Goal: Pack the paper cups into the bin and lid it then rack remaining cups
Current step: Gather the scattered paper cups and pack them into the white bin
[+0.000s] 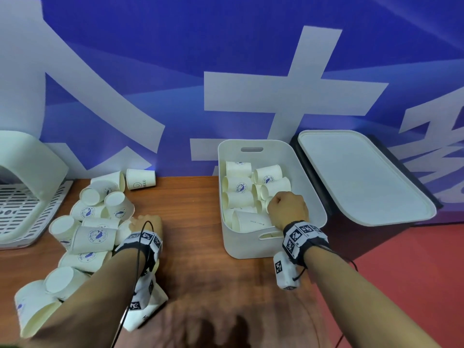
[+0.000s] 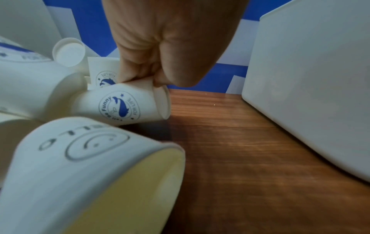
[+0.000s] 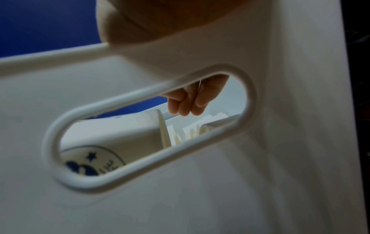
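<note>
Left hand: your left hand [image 1: 145, 224] is down on the table [image 1: 195, 222], at the right edge of the loose cup pile. In the left wrist view your fingers [image 2: 128, 74] pinch the base end of a whale-logo cup [image 2: 120, 106] lying on its side, base pointing toward the bin.

Cup pile: the rest of the paper cups [image 1: 82, 229] are tumbled along the table's left side, from the near edge up to the back edge. Most lie on their sides and a few sit upside down. One with a "HELLO" smiley print [image 2: 80, 158] lies right under your wrist.

Right hand: your right hand [image 1: 288, 209] is inside the bin over the packed cups, with the fingers curled. Through the handle slot in the right wrist view, the fingertips [image 3: 186, 106] bunch together above a cup rim. Can't tell if they actually hold anything.

Bin: the white bin [image 1: 313, 197] sits at the table's right edge, back against the blue wall, with cups [image 1: 238, 187] lying in it on their sides.

Lid: the lid [image 1: 364, 177] is off, resting flat just right of the bin.

Rack: the white rack [image 1: 22, 197] is at the table's far left edge.
</note>
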### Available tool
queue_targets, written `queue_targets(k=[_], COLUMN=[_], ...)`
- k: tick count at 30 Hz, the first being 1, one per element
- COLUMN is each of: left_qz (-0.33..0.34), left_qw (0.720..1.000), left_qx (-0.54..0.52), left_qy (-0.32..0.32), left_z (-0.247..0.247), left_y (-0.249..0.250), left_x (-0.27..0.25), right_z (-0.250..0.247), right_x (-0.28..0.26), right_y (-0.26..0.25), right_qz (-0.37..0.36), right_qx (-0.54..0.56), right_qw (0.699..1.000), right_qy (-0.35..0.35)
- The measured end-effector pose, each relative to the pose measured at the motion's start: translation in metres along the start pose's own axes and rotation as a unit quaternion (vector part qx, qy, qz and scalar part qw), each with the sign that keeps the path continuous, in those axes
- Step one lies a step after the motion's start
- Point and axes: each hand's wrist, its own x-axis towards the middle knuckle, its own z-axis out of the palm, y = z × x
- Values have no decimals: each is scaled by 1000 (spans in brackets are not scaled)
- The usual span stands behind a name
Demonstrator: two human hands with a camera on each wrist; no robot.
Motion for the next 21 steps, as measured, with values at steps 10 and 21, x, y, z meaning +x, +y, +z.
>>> queue_targets(k=[10,21], left_qz=[49,187], left_qw=[974,790], left_qx=[-144,-508], left_qy=[168,287], left_z=[-61,-114], left_y=[33,84], left_x=[-33,-67], right_z=[-2,-1], right_x=[-6,-12], right_y=[2,8], right_qz=[2,-11], right_qx=[12,14], right_qw=[1000,1000], right_qy=[-2,0])
